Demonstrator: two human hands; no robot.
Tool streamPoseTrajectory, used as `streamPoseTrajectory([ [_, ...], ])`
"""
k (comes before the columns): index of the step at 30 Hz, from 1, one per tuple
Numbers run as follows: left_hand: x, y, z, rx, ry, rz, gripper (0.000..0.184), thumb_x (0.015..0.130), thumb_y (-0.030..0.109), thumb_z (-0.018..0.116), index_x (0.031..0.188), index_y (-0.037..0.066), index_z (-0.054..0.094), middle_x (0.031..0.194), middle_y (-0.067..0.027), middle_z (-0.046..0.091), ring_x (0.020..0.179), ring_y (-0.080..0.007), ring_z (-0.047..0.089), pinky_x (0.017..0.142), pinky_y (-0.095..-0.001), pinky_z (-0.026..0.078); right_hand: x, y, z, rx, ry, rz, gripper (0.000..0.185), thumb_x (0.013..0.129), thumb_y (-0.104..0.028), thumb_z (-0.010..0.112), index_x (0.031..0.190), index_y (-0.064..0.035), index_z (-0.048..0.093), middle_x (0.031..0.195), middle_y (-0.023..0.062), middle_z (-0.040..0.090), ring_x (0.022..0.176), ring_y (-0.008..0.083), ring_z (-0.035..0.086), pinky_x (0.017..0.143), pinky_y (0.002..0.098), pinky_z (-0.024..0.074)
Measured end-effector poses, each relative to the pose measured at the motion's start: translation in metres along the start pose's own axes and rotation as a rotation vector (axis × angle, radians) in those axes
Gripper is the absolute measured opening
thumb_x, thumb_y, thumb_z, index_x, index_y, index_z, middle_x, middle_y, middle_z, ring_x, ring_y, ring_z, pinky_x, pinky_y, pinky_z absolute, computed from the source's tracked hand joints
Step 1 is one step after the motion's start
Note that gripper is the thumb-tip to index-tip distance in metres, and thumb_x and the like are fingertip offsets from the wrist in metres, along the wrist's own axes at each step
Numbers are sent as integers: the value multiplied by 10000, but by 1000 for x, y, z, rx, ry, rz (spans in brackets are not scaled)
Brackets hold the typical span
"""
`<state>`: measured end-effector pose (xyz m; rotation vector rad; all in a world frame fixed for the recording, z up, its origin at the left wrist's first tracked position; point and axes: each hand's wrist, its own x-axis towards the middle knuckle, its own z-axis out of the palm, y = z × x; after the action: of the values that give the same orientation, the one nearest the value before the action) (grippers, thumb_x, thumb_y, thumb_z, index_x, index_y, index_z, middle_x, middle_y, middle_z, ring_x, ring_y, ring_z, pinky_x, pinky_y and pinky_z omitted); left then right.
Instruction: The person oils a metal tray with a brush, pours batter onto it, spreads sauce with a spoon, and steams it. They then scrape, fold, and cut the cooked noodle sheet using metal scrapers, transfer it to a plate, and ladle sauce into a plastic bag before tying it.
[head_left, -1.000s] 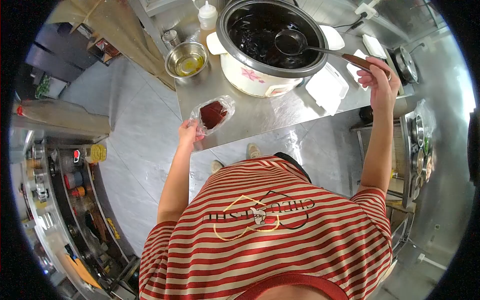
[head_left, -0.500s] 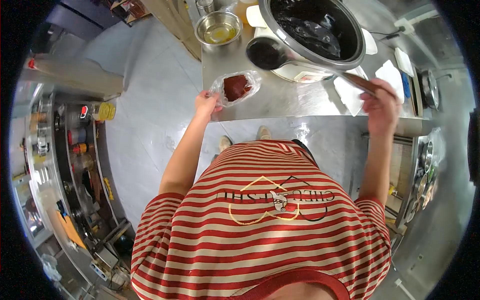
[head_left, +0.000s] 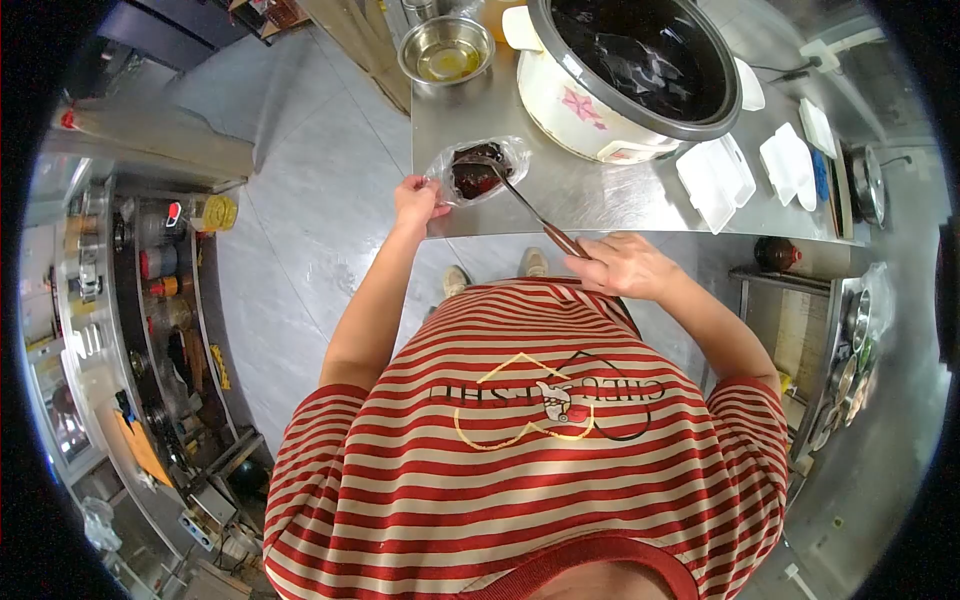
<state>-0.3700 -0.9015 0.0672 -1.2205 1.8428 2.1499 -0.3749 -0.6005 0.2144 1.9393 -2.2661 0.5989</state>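
Observation:
At the counter's near edge, my left hand (head_left: pixel 420 203) pinches the rim of a clear plastic bag (head_left: pixel 517 158). Dark reddish-brown contents (head_left: pixel 466 182) fill the bag's middle. My right hand (head_left: pixel 627 265) grips the brown handle of a ladle (head_left: pixel 527 206), just in front of my shirt. The ladle slants left, and its head is at the bag's mouth, over or in the dark contents; I cannot tell how deep it sits. Behind them stands a big white cooker pot (head_left: pixel 548 92) with a dark rim and dark, shiny liquid (head_left: pixel 645 65) inside.
A steel bowl (head_left: pixel 445 50) with some yellow liquid stands at the counter's back left. Open white foam boxes (head_left: pixel 715 182) lie right of the pot, with another foam box (head_left: pixel 788 165) beyond. The steel counter (head_left: pixel 590 205) ends close to my body. Shelves (head_left: pixel 165 290) stand at left.
My right hand has swung left and toward my body, bringing the ladle from beside the pot to the bag. My left hand still holds the bag's rim. The bag's contents look darker.

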Motion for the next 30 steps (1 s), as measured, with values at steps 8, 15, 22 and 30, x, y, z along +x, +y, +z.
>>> streamPoseTrajectory([
  [8, -2, 9, 3, 26, 23, -23, 175, 788, 96, 557, 890, -29, 488, 750, -59, 502, 620, -143, 524, 503, -296, 536, 59, 58, 58, 1071, 977, 919, 270, 804, -88, 566, 1041, 29, 517, 848, 145, 605, 733, 211, 615, 579, 265, 491],
  [15, -4, 1, 2, 12, 5, 55, 207, 772, 111, 587, 889, -28, 491, 751, -56, 502, 622, -140, 528, 500, -294, 540, 110, 111, 137, 1423, 1185, 1082, 283, 770, -106, 609, 1011, 15, 522, 851, 139, 599, 704, 196, 615, 543, 245, 488],
  [22, -8, -4, -1, 20, 34, 41, 158, 757, 99, 597, 814, -31, 530, 728, -62, 532, 599, -134, 536, 480, -263, 513, 65, 117, 175, 639, 438, 1527, 387, 655, -230, 717, 924, 13, 582, 866, 109, 613, 677, 167, 583, 561, 306, 450],
  [30, -38, 35, 1, 108, 93, 262, 132, 772, 118, 587, 830, 0, 581, 737, -71, 607, 616, -143, 552, 592, -275, 445, 81, 85, 109, 378, 500, 1086, 270, 675, -291, 662, 795, -49, 650, 701, 125, 613, 674, 230, 592, 636, 333, 457],
])
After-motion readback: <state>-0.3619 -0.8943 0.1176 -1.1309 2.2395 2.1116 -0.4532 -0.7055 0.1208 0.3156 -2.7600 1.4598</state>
